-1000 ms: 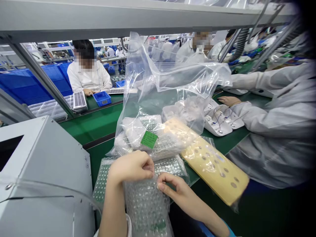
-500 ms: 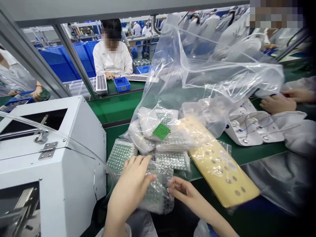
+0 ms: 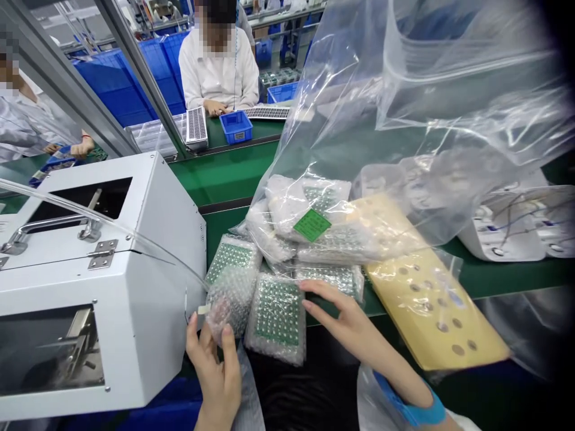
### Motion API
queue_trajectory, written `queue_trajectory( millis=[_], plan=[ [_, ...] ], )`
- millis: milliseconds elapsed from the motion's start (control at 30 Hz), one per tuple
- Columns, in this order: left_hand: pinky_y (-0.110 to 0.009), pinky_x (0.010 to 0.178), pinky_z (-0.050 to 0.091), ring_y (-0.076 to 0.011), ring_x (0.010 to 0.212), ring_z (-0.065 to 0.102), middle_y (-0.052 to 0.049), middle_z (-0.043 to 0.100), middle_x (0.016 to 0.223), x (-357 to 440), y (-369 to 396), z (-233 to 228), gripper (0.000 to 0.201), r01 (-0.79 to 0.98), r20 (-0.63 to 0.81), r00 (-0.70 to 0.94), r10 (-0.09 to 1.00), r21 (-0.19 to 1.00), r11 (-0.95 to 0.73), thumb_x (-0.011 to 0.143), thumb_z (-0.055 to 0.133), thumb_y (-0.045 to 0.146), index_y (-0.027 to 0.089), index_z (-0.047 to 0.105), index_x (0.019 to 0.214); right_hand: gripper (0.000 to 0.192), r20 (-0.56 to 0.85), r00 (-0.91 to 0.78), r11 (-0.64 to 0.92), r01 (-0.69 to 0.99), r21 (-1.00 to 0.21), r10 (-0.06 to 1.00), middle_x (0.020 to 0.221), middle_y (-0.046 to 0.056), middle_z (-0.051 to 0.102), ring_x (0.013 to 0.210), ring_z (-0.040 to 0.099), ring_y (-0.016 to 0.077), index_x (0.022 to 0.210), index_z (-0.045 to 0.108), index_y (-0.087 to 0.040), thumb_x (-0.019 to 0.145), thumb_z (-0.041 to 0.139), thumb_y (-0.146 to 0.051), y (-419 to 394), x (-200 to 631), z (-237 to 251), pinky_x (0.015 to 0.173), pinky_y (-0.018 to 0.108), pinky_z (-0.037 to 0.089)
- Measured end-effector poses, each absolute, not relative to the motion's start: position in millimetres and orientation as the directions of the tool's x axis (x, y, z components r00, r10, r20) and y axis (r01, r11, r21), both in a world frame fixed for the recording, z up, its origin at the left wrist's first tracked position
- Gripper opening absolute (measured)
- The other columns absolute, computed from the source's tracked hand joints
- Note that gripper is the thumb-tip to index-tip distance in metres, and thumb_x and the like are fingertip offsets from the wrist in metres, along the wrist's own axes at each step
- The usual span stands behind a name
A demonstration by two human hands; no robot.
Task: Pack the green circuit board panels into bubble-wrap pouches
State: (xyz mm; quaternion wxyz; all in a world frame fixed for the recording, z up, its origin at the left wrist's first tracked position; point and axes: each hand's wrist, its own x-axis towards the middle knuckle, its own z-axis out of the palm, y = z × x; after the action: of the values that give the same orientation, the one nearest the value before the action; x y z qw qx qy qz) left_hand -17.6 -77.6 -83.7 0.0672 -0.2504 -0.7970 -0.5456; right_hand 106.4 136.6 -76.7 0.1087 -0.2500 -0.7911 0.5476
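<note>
A head-worn camera looks down at a green workbench (image 3: 494,278) on an assembly line. The person's left hand (image 3: 214,365) rises from the bottom edge, its fingers closed around a crumpled piece of bubble wrap (image 3: 229,299) beside a white metal machine (image 3: 103,281); a small pale tab shows near the thumb, too small to identify. The right hand (image 3: 345,320), with a blue band at the wrist, is flat with fingers spread, fingertips resting on the right edge of a bubble-wrapped green circuit panel (image 3: 276,317) that overhangs the bench's near edge. More wrapped panels (image 3: 231,257) lie just behind it, partly covered. A large clear plastic bag (image 3: 395,131) fills the upper right, holding further wrapped bundles and a green label (image 3: 311,225); its folds blur whatever is behind. A yellow perforated board (image 3: 431,305) in clear film lies to the right. White parts with wires (image 3: 516,230) are cut off at the right edge. Across the line, a seated person in white (image 3: 218,69) works near a small blue bin (image 3: 236,126); another person is cropped at the left.
</note>
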Motion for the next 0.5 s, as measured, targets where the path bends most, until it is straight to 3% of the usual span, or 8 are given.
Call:
queue_trajectory(
  millis=[133, 233, 300, 400, 500],
  plan=[
    [-0.043, 0.096, 0.056, -0.0214, 0.113, 0.066, -0.013, 0.062, 0.125, -19, -72, -84, 0.065, 0.578, 0.49, -0.796, 0.356, 0.79, 0.205, 0.095, 0.046, 0.006, 0.029, 0.016, 0.148, 0.031, 0.034, -0.905, 0.524, 0.215, -0.824, 0.425, 0.131, 0.01, 0.061, 0.124, 0.055, 0.0276, 0.121, 0.063, -0.023, 0.096, 0.054, -0.039, 149, 89, -80, 0.107, 0.049, 0.045],
    [-0.049, 0.097, 0.055, -0.0225, 0.126, 0.056, -0.009, 0.051, 0.14, -21, -71, -88, 0.069, 0.673, 0.549, -0.709, 0.442, 0.715, 0.191, 0.094, 0.037, 0.0, 0.041, 0.013, 0.144, 0.03, 0.044, -0.955, 0.639, 0.16, -0.752, 0.292, 0.127, 0.012, 0.062, 0.119, 0.057, 0.0282, 0.123, 0.061, -0.021, 0.098, 0.051, -0.034, 153, 73, -75, 0.101, 0.048, 0.048],
    [-0.049, 0.095, 0.056, -0.0243, 0.132, 0.049, -0.009, 0.041, 0.147, -22, -73, -91, 0.068, 0.718, 0.573, -0.666, 0.478, 0.667, 0.2, 0.093, 0.035, -0.001, 0.043, 0.017, 0.141, 0.029, 0.011, -0.973, 0.693, 0.156, -0.703, 0.23, 0.118, 0.014, 0.063, 0.109, 0.06, 0.0284, 0.122, 0.061, -0.018, 0.099, 0.048, -0.03, 155, 63, -71, 0.093, 0.047, 0.051],
    [-0.046, 0.096, 0.054, -0.0265, 0.135, 0.045, -0.011, 0.036, 0.147, -21, -78, -97, 0.053, 0.775, 0.599, -0.624, 0.502, 0.559, 0.295, 0.09, 0.04, 0.0, 0.031, 0.039, 0.132, 0.026, -0.077, -0.978, 0.734, 0.195, -0.651, 0.192, 0.101, 0.013, 0.064, 0.095, 0.06, 0.0268, 0.115, 0.064, -0.014, 0.098, 0.046, -0.025, 160, 52, -67, 0.082, 0.042, 0.051],
    [-0.044, 0.094, 0.054, -0.0317, 0.133, 0.044, -0.017, 0.033, 0.144, -20, -83, -102, 0.031, 0.826, 0.551, -0.562, 0.617, 0.424, 0.372, 0.089, 0.05, 0.01, 0.02, 0.057, 0.118, 0.02, -0.166, -0.975, 0.701, 0.222, -0.678, 0.149, 0.091, 0.009, 0.063, 0.086, 0.059, 0.0227, 0.101, 0.067, -0.015, 0.096, 0.049, -0.024, 167, 45, -61, 0.076, 0.035, 0.047]
  ],
)
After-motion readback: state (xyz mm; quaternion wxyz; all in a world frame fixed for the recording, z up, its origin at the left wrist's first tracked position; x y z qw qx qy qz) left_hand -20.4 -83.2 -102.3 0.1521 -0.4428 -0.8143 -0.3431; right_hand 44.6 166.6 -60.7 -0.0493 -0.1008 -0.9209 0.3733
